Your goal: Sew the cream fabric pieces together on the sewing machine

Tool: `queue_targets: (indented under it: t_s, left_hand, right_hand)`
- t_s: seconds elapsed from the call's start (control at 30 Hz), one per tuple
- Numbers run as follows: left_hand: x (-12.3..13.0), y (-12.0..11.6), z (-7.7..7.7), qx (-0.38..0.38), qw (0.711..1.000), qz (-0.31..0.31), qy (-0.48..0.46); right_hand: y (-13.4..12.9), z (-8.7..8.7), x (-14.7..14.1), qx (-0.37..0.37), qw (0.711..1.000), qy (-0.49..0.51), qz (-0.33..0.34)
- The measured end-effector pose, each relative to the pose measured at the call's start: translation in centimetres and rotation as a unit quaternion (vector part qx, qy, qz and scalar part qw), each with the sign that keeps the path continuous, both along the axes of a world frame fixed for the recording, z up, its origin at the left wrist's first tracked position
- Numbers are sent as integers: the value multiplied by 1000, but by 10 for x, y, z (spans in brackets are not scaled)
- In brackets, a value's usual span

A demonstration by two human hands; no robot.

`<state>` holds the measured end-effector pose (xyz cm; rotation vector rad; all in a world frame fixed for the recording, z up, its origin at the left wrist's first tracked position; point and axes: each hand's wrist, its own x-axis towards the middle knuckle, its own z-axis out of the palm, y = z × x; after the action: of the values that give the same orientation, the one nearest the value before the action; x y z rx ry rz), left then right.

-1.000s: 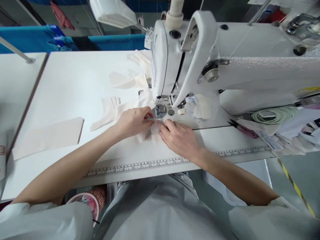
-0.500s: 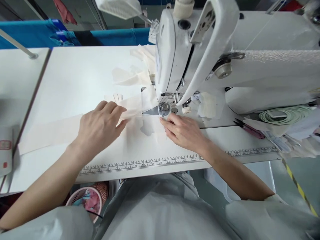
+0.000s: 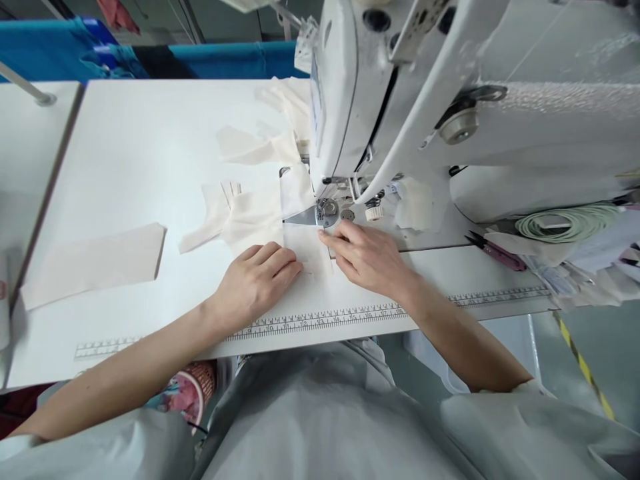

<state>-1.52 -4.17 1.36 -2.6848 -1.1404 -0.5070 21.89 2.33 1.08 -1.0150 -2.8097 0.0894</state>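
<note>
A pale piece of fabric (image 3: 311,248) lies flat on the machine bed, just in front of the presser foot area of the white sewing machine (image 3: 333,100). My left hand (image 3: 257,280) is closed, fingertips pinched at the left edge of this fabric. My right hand (image 3: 370,259) holds its right edge close to the needle, index finger stretched onto it and the other fingers curled. A cream fabric piece (image 3: 250,213) with narrow dark lines lies behind my left hand, reaching toward the needle plate (image 3: 300,217). The needle tip is too small to make out.
A separate cream panel (image 3: 95,263) lies on the left of the table. A printed ruler (image 3: 320,321) runs along the front edge. Thread snips (image 3: 497,253), a coil of pale green cord (image 3: 567,223) and scraps lie at right. A pink basket (image 3: 203,383) stands below.
My left hand has let the cream fabric drop onto the table and moved right and toward me, onto the fabric in front of the needle. My right hand stays nearly in place.
</note>
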Motion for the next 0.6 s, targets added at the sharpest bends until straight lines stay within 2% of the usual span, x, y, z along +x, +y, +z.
queue_targets:
  t_s: [0.6]
  left_hand:
    - [6, -3, 2, 32, 999, -5, 40]
  right_hand:
    - [-2, 1, -1, -14, 1000, -11, -4]
